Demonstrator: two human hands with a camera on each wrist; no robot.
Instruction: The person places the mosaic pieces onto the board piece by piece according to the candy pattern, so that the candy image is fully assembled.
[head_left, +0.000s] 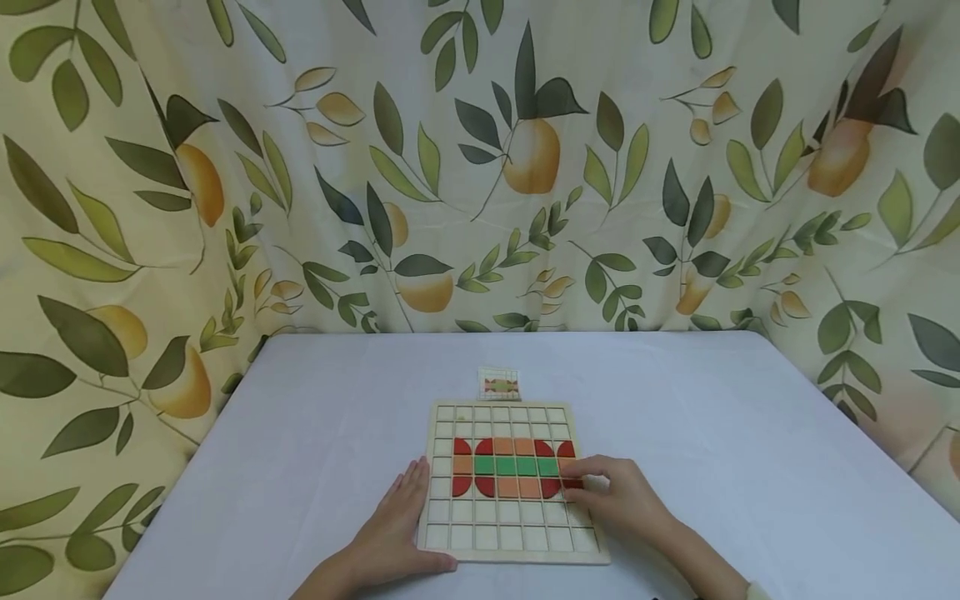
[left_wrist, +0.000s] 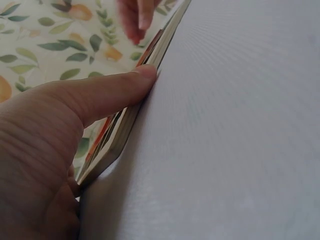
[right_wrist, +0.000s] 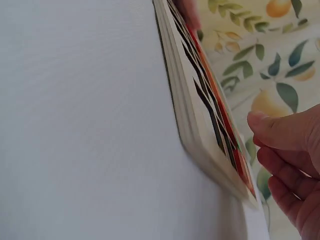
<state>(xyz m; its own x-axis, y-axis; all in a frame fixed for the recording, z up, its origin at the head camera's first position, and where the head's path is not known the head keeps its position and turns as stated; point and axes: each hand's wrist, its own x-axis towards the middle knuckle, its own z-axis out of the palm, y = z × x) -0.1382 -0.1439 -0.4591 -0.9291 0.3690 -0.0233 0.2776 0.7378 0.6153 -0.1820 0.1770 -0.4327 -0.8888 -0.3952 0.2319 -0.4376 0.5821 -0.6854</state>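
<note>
A square wooden grid board [head_left: 517, 556] lies on the table, with red curved tiles [head_left: 483, 486], orange tiles [head_left: 513, 445] and green tiles [head_left: 505, 466] across its middle rows. My left hand [head_left: 397, 525] rests at its near left corner, fingers straight along the left side and thumb [left_wrist: 127, 90] against the front edge. At the right side of the board, my right hand [head_left: 626, 497] pinches a red tile [head_left: 572, 482] between thumb and index finger, low over the grid. In the right wrist view the thumb [right_wrist: 280, 131] and curled fingers show beside the board, and that tile is hidden.
A small pattern card [head_left: 498, 385] lies just beyond the board's far edge and shows a similar coloured design. White cloth [head_left: 337, 417] covers the table. Behind and at the sides hangs a curtain [head_left: 480, 233] printed with leaves and fruit.
</note>
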